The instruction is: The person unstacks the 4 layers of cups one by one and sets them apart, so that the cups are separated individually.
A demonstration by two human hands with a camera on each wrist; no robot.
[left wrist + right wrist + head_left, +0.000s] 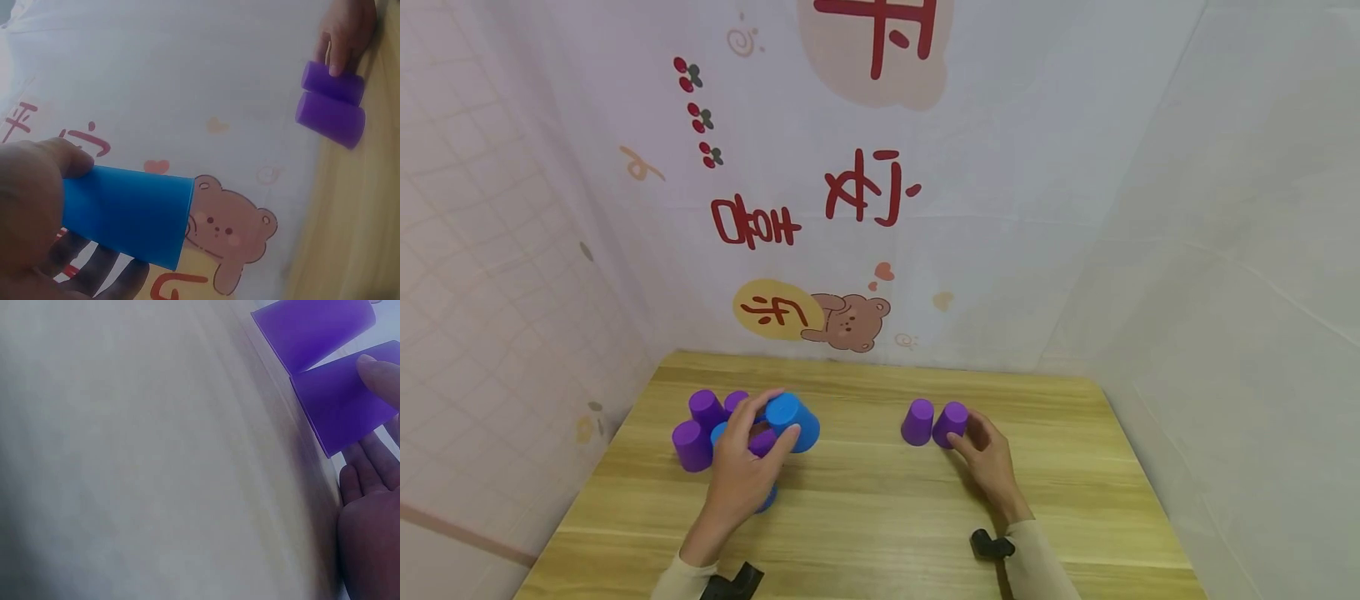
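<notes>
My left hand (741,475) grips a blue cup (795,423) between thumb and fingers, holding it mouth down above the table; the left wrist view shows this blue cup (131,215) from the side. On the right, a purple cup (952,423) stands upside down with my right hand (991,468) around it, thumb on its near side. A second purple cup (917,423) stands upside down beside it; in the right wrist view their rims meet or nearly meet. Behind and below my left hand is a group of purple cups (692,447) and blue cups, partly hidden.
A wooden table (865,533) carries everything. White printed cloth (1000,250) hangs behind it and along both sides. Black wrist straps or mounts (991,546) sit on both forearms.
</notes>
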